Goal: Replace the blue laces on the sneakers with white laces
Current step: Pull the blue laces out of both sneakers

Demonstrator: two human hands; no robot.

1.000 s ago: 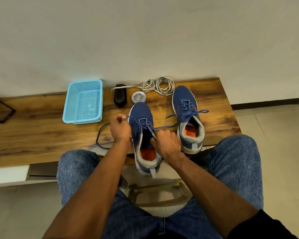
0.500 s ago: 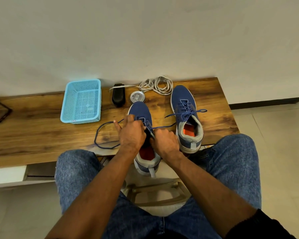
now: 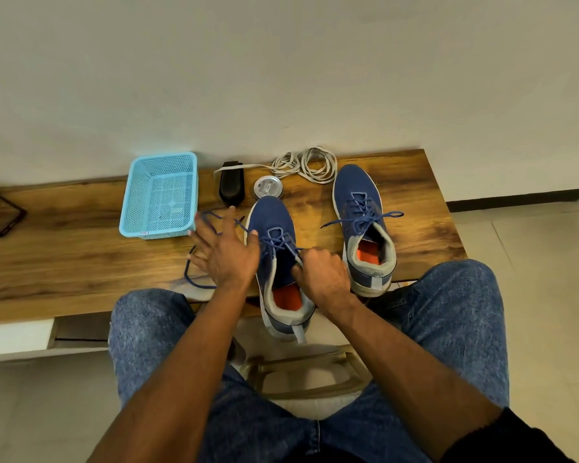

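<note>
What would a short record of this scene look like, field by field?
surface: wooden bench
near sneaker: blue lace partly undone, one end trailing left
far sneaker: laced in blue
left hand: fingers spread over the loose lace
right hand: grips the near sneaker's collar
white laces: coiled by the wall, unused
also there: blue basket, black brush, round tin

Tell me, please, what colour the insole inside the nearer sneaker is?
Orange; the insole shows best in the head view, inside the nearer sneaker.
</note>
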